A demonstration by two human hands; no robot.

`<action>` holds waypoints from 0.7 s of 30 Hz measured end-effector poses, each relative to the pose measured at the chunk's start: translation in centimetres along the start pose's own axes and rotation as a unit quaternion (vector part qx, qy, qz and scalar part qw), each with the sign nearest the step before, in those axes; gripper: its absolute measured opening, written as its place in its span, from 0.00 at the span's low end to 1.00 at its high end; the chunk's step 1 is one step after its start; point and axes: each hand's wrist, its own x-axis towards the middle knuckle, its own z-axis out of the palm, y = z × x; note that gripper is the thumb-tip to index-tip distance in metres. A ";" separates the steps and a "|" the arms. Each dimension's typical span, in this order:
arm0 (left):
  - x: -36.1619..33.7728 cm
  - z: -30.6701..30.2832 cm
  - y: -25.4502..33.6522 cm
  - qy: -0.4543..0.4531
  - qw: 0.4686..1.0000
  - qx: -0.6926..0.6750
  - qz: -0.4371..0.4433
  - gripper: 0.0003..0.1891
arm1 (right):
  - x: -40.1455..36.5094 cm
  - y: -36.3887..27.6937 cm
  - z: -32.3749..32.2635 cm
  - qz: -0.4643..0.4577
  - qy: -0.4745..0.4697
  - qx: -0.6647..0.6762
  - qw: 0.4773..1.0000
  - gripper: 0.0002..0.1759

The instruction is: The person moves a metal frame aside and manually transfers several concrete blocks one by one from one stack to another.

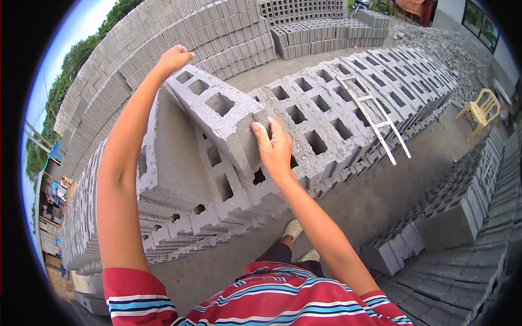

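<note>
A grey hollow concrete block (204,100) is tilted on top of the row of blocks, its holes facing up. At its far end my left hand (176,58) is closed; the fingertips' contact with the block is partly hidden. My right hand (276,148) grips the near end, thumb on the upper edge and fingers around the end face. To the left of it, another concrete block (176,146) rises above the row. Beneath both runs a long row of hollow blocks (296,114), packed side by side with openings upward.
A whitish ladder-like frame (372,117) lies across the row, overhanging its right edge. Tall block stacks (217,41) stand behind. More blocks (443,223) are stacked at the right, near a yellow plastic chair (481,112). Rubble (446,46) lies at the back right.
</note>
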 end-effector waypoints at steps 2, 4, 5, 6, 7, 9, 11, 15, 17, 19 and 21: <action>0.3 1.2 -2.0 -0.052 0.995 0.089 -0.002 0.21 | -0.2 0.2 -0.5 -0.013 -0.014 -0.013 1.000 0.27; 0.1 1.9 -2.5 -0.057 0.996 0.072 -0.013 0.24 | -0.1 0.5 -1.6 -0.016 -0.026 -0.027 0.999 0.28; -0.2 2.5 -2.5 -0.052 0.998 0.037 -0.025 0.26 | 0.0 0.9 -2.2 -0.013 -0.032 -0.035 0.999 0.29; -1.5 2.4 -1.0 -0.063 0.998 0.021 -0.005 0.29 | 0.2 1.2 -2.8 -0.027 -0.041 -0.030 0.998 0.31; -3.3 1.8 1.4 -0.074 0.997 0.004 0.011 0.32 | 0.5 1.7 -3.4 -0.040 -0.053 -0.027 0.997 0.33; -6.6 0.0 5.6 -0.156 0.987 -0.005 0.035 0.37 | 0.5 2.4 -3.9 -0.058 -0.084 -0.031 0.994 0.37; -9.3 -0.8 8.3 -0.211 0.976 0.009 0.055 0.39 | 1.0 2.9 -3.4 -0.082 -0.103 -0.036 0.991 0.41; -11.8 -1.7 10.2 -0.227 0.947 0.104 0.204 0.34 | 0.5 3.6 -2.3 -0.081 -0.147 -0.021 0.986 0.48; -10.3 -2.0 9.2 -0.202 0.955 0.141 0.165 0.33 | -0.5 3.9 -2.2 -0.041 -0.146 -0.009 0.988 0.51; -6.0 -2.4 6.4 -0.182 0.971 0.150 0.023 0.35 | -1.6 3.8 -2.5 -0.028 -0.128 -0.010 0.991 0.53; -2.2 -0.6 -0.1 -0.123 0.976 0.170 0.051 0.36 | -2.9 3.8 -2.8 -0.029 -0.127 -0.038 0.991 0.56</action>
